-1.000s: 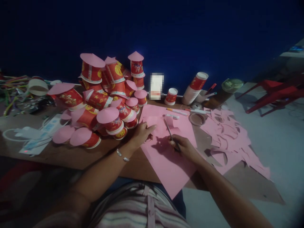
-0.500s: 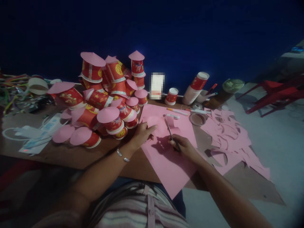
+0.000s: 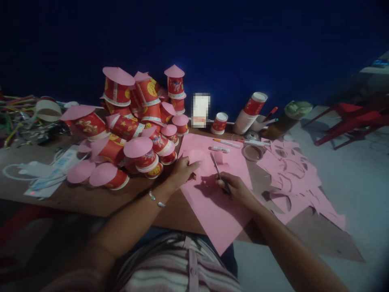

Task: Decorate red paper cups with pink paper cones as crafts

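My left hand pinches the left edge of a piece of pink paper, its thumb lying on top and the other fingers partly hidden. My right hand is closed round the handles of a pair of scissors. The blades point up and away along the right side of that piece, where a cut strip of paper curls up. Below both hands lies a large pink sheet, its near corner hanging over the table edge.
Red paper cups with pink cone tops are heaped at left. Pink offcuts, a tape roll, a glue stick and pens lie right and behind. Stacked cups lean at the back. A power strip lies far left.
Both hands stay nearly in place. The scissor blades and the curled strip beside them have shifted very slightly.
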Demonstrator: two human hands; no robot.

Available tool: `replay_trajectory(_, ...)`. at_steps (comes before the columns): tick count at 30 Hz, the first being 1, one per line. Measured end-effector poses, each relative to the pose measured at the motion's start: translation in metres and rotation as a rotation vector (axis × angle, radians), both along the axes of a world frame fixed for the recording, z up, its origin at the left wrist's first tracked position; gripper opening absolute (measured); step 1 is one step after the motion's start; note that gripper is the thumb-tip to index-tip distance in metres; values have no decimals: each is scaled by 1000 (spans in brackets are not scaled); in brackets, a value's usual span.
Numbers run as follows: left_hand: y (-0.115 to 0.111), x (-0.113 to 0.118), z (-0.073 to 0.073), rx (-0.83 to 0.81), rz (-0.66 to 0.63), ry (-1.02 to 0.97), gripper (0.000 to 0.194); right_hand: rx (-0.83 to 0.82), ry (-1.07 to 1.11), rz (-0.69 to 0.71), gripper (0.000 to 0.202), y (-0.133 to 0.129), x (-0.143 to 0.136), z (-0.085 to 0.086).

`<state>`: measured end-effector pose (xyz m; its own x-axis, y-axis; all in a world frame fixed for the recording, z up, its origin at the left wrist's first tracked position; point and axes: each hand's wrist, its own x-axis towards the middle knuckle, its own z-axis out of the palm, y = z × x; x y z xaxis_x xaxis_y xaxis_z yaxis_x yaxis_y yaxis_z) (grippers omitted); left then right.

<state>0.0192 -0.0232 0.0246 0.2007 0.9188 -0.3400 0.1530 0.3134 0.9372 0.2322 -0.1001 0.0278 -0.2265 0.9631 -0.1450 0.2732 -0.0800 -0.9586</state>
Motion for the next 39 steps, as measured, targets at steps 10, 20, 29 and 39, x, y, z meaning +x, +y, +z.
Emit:
replay_trajectory(10,2,-1,-3,-12,26,-2,52,-28,2,0,55,-1,1,0)
replay_trajectory(20,6,-3,-8,5,40,-56,50,-48,27,0,55,-3,0,7)
replay_trajectory(29,6,-3,-8,43,33,-91,48,-64,33,-6,58,-3,-1,5)
replay_trajectory(39,11,-4,-9,159,49,-139,38,-84,44,-11,52,-2,-4,4)
